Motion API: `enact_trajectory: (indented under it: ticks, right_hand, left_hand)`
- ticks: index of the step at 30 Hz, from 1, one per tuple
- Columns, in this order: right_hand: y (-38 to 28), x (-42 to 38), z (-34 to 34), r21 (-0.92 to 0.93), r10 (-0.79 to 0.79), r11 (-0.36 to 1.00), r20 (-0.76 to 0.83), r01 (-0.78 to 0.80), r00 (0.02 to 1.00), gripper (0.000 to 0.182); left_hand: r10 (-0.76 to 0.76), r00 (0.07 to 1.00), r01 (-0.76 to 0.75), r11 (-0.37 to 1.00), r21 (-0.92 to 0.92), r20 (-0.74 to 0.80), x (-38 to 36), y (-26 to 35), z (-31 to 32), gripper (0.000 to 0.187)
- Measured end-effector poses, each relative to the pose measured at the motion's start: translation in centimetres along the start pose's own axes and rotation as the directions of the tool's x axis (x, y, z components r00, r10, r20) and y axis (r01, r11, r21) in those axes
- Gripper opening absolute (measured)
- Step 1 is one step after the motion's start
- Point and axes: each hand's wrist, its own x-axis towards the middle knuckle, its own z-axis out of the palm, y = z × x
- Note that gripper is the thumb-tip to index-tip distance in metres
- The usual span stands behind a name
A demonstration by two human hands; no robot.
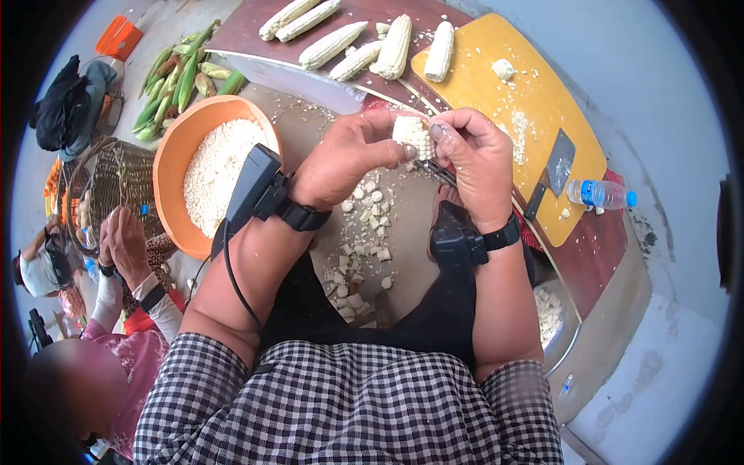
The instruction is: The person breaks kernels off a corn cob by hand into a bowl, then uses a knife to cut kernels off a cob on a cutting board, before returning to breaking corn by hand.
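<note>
A short piece of white corn cob, with rows of kernels on it, is held up between my two hands. My left hand grips its left side, thumb across the front. On the other side, my right hand pinches its right edge between thumb and fingers. Beyond my hands, whole peeled corn cobs lie on the dark red table. A yellow cutting board carries another corn cob, a cut cob piece, loose kernels and a cleaver.
An orange basin of loose kernels stands at left. Cob scraps litter the floor between my legs. A water bottle lies at the board's edge. Unhusked corn and a wicker basket are farther left, near another person's hands.
</note>
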Motion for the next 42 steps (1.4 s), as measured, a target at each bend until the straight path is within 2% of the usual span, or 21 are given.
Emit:
enact_trajectory:
  ticks: [3, 6, 9, 12, 15, 18, 21, 24, 27, 30, 34, 36, 37, 39, 42]
  right_hand:
    - [0.0, -0.1, -0.1, 0.077, 0.056, 0.996, -0.022, -0.054, 0.998, 0.013]
    - [0.3, 0.1, -0.4, 0.355, 0.11, 0.93, -0.018, -0.096, 0.994, 0.011]
    - [-0.1, 0.3, -0.6, 0.525, 0.115, 0.846, -0.013, -0.09, 0.993, 0.01]
    - [-0.4, 0.3, -0.7, 0.585, 0.059, 0.807, 0.049, -0.077, 0.997, 0.01]
    - [-0.7, -0.1, -0.6, 0.511, 0.067, 0.853, 0.104, -0.111, 0.992, 0.014]
    - [-0.7, -0.3, -1.1, 0.457, 0.027, 0.873, 0.306, -0.172, 0.952, 0.022]
    - [-0.3, -0.5, -1.1, 0.536, 0.005, 0.823, 0.326, -0.189, 0.945, 0.036]
    - [-0.3, -0.1, -0.7, 0.21, 0.142, 0.968, 0.001, -0.139, 0.99, 0.04]
    - [-0.2, 0.0, 0.1, -0.171, -0.08, 0.983, -0.026, 0.075, 0.996, 0.045]
    - [0.7, -0.2, 0.3, -0.517, -0.167, 0.833, 0.104, 0.197, 0.98, 0.047]
    - [0.1, -0.1, 0.3, -0.591, -0.212, 0.77, 0.116, 0.24, 0.97, 0.037]
    - [0.4, 0.0, 1.0, -0.516, -0.275, 0.806, 0.106, 0.29, 0.956, 0.032]
    - [0.6, 0.0, 1.2, -0.476, -0.307, 0.822, 0.094, 0.313, 0.947, 0.031]
    - [0.4, 0.0, 0.8, -0.523, -0.292, 0.791, 0.135, 0.318, 0.947, 0.026]
    - [-0.1, -0.1, 0.8, -0.483, -0.299, 0.807, 0.163, 0.341, 0.94, 0.024]
  left_hand:
    - [-0.013, 1.0, 0.012, 0.998, 0.061, 0.016, 0.1, -0.2, 0.0, 0.041]
    - [0.024, 0.999, -0.025, 1.0, -0.013, -0.021, 0.3, -0.7, 0.1, 0.027]
    - [0.009, 1.0, -0.01, 0.999, -0.045, -0.022, 0.3, -0.8, 0.0, 0.025]
    - [0.023, 0.999, -0.024, 0.999, -0.037, -0.032, 0.4, -0.8, 0.0, 0.025]
    - [0.053, 0.998, -0.053, 0.998, -0.024, -0.027, 0.5, -0.8, -0.3, 0.027]
    - [0.071, 0.995, -0.075, 0.995, -0.059, -0.074, 0.5, -0.9, -0.4, 0.031]
    - [0.086, 0.991, -0.093, 0.994, -0.064, -0.101, 0.6, -0.7, -0.5, 0.034]
    - [0.093, 0.988, -0.106, 0.99, -0.097, -0.125, 0.4, -0.3, -0.4, 0.036]
    - [0.12, 0.987, -0.128, 0.99, -0.067, -0.107, 0.5, -0.7, -0.4, 0.038]
    - [0.069, 0.997, -0.071, 0.997, -0.038, -0.034, 0.0, -0.2, -0.2, 0.045]
    - [-0.021, 0.999, 0.023, 0.997, -0.077, 0.027, -0.2, 0.3, -0.1, 0.046]
    - [-0.054, 0.998, 0.055, 0.998, -0.029, 0.03, 0.0, 0.1, -0.7, 0.046]
    - [-0.045, 0.999, 0.045, 0.999, -0.03, 0.012, -0.1, -0.1, -0.9, 0.04]
    - [-0.019, 1.0, 0.019, 0.999, -0.034, -0.022, 0.0, -0.5, -1.0, 0.029]
    - [0.024, 1.0, -0.025, 0.997, -0.077, -0.02, -0.1, -0.4, -0.6, 0.03]
